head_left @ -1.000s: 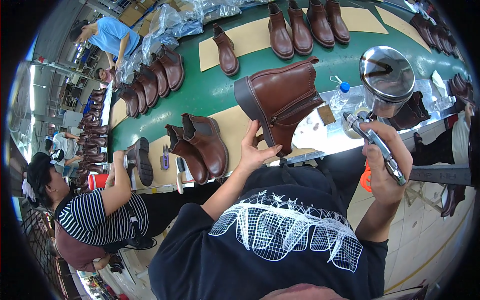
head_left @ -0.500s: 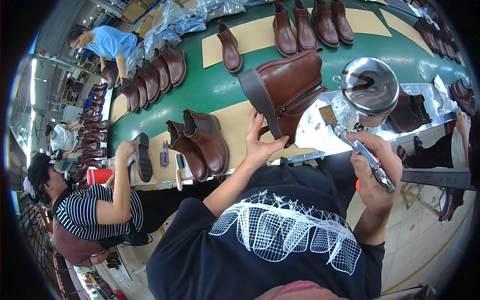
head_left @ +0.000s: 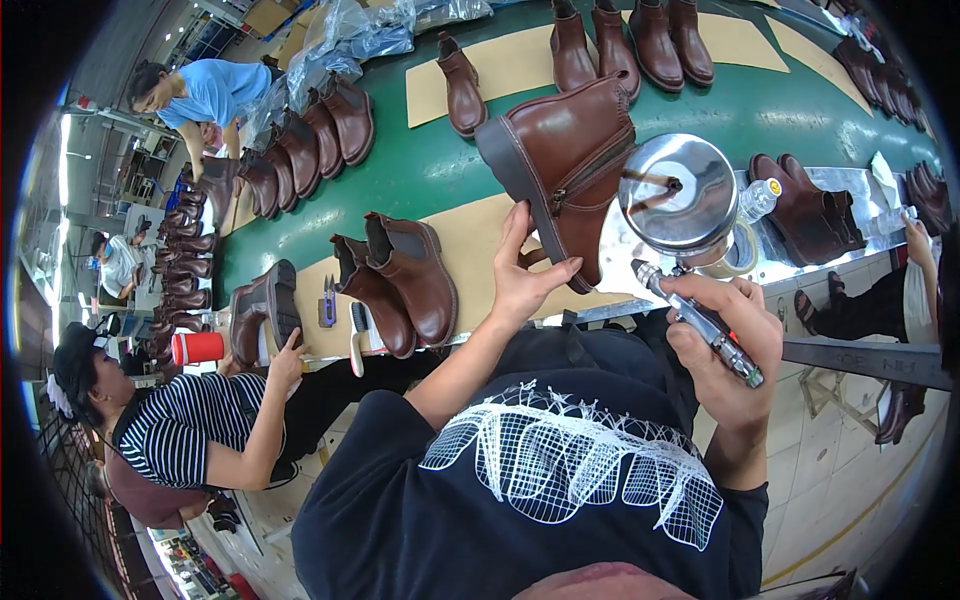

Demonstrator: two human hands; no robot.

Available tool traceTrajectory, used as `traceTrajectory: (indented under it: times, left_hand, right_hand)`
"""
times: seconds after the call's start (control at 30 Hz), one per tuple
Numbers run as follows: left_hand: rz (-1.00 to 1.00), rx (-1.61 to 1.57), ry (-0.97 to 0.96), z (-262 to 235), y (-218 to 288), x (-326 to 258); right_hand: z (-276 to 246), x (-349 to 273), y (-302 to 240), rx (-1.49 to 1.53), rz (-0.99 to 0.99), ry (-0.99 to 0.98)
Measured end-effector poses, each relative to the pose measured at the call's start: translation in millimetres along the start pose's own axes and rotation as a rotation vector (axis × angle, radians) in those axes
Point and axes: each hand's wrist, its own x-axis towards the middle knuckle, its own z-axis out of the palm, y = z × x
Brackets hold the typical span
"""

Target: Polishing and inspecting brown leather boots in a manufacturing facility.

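Note:
My left hand (head_left: 522, 290) grips a brown leather ankle boot (head_left: 580, 135) by its sole, fingers behind and thumb on the near edge. The boot is tilted up, its dark sole to the left and its side zip facing me. In my right hand (head_left: 738, 345) is a metal spray gun (head_left: 712, 325) with a shiny round cup (head_left: 678, 215) on top. The gun's nozzle is close to the boot's lower right side, apart from it. Whether any spray comes out cannot be seen.
A pair of brown boots (head_left: 415, 285) stands on cardboard to the left, near purple thread snips (head_left: 328, 303) and a white-handled brush (head_left: 357, 345). A clear bottle (head_left: 758, 198), a tape roll (head_left: 742, 255) and more boots (head_left: 812, 215) are at right. A co-worker (head_left: 200, 430) handles a boot at left.
My right hand has moved the spray gun left, nearer the boot, uncovering the bottle and tape roll. The boot in my left hand has tipped slightly. The co-worker's boot has turned.

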Motion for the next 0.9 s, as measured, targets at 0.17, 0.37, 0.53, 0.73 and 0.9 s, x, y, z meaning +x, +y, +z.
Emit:
traceTrajectory:
  times: [0.17, 0.37, 0.53, 0.73, 0.9]
  left_hand:
    - [-0.021, -0.038, -0.015, -3, 2, 3]
    - [-0.022, -0.092, -0.053, -6, -4, 0]
    - [-0.056, -0.215, -0.084, -6, 4, -4]
    - [-0.059, -0.305, -0.106, -11, 0, -8]
    - [-0.019, -0.345, -0.112, -13, -13, -8]
  right_hand:
    - [2, 4, -1, -0.027, 0.053, 0.007]
    - [-2, 4, -2, -0.038, 0.079, 0.079]
    - [-9, 1, -2, -0.038, 0.108, 0.137]
    - [-15, -2, 2, -0.009, 0.173, 0.176]
    - [-19, -5, 10, -0.045, 0.079, 0.163]
